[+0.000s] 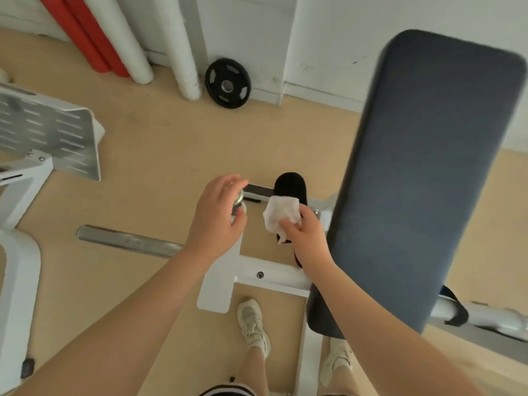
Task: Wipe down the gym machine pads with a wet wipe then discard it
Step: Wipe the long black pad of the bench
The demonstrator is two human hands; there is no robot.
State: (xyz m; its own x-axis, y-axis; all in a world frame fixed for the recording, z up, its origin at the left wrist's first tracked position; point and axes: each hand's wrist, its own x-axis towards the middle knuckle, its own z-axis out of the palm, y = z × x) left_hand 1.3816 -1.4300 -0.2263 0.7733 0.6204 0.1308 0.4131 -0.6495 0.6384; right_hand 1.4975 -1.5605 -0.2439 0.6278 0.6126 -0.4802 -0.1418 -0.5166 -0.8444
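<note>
My right hand [304, 238] pinches a crumpled white wet wipe [281, 217] and holds it against a black roller pad [288, 185] on the white machine frame [274, 274]. My left hand [217, 217] is curled round a small metal knob [238, 199] at the end of the bar that carries the black pad. A long blue-grey back pad [423, 172] rises to the right of both hands.
A steel bar [128, 241] sticks out to the left under my left forearm. A perforated metal footplate [48, 135] stands at the left. A black weight plate [227, 83] leans on the wall beside white and red rolls. My feet [254, 324] stand below the frame.
</note>
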